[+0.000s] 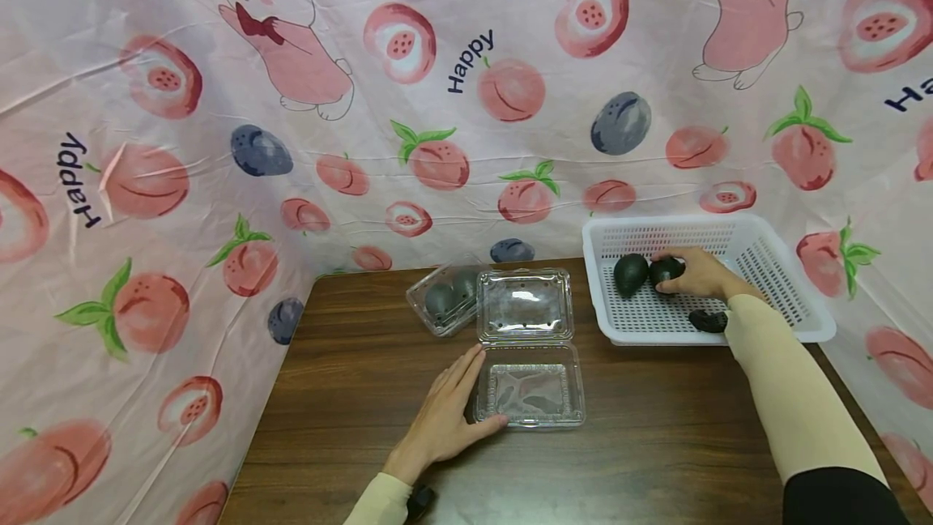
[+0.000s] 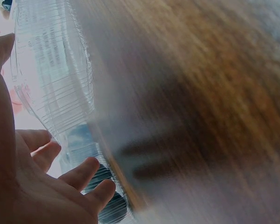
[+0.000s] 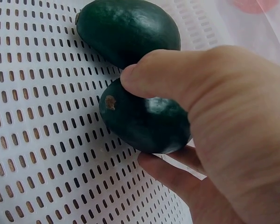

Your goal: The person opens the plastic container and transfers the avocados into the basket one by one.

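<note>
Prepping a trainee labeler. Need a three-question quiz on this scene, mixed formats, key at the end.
1. Short answer: What does the right hand grip inside the white basket?

2. True or false: The left hand is inside the white basket.

3. Multiple choice: In the head view, where is the filled clear container?
a) Right of the white basket
b) Left of the white basket
c) Inside the white basket

Key
1. A dark green fruit.
2. False; the left hand is at the open clear container.
3. b
</note>
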The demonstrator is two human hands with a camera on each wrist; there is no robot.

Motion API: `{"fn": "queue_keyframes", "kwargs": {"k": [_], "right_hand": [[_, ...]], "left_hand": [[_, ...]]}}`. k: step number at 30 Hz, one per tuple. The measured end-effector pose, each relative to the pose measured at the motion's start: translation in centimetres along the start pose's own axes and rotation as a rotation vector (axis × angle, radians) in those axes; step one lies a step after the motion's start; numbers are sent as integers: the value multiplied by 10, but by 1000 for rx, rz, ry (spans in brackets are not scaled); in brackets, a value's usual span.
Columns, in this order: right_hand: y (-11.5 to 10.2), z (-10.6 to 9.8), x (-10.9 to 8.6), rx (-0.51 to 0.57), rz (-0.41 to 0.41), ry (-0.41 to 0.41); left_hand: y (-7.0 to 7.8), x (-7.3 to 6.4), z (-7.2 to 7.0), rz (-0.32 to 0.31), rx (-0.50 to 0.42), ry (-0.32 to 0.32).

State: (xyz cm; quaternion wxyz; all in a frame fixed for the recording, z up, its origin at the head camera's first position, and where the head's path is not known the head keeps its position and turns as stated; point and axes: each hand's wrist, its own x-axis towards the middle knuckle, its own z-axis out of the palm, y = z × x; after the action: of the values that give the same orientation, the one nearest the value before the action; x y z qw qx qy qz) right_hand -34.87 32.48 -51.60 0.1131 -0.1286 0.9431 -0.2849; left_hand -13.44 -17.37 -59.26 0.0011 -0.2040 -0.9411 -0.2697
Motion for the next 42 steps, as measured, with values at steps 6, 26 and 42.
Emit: {"fn": "queue_keyframes", "kwargs": {"k": [6,26,42], "right_hand": [[-1,0,0,7,-2,-7],[-4,-1,-2,17,-2,-27],[-3,0,-4,32,26,-50]], "left_hand": [[0,0,0,15,5,25],[-1,1,0,-5,1,-2],[-3,0,1,-1,-3,6]]}}
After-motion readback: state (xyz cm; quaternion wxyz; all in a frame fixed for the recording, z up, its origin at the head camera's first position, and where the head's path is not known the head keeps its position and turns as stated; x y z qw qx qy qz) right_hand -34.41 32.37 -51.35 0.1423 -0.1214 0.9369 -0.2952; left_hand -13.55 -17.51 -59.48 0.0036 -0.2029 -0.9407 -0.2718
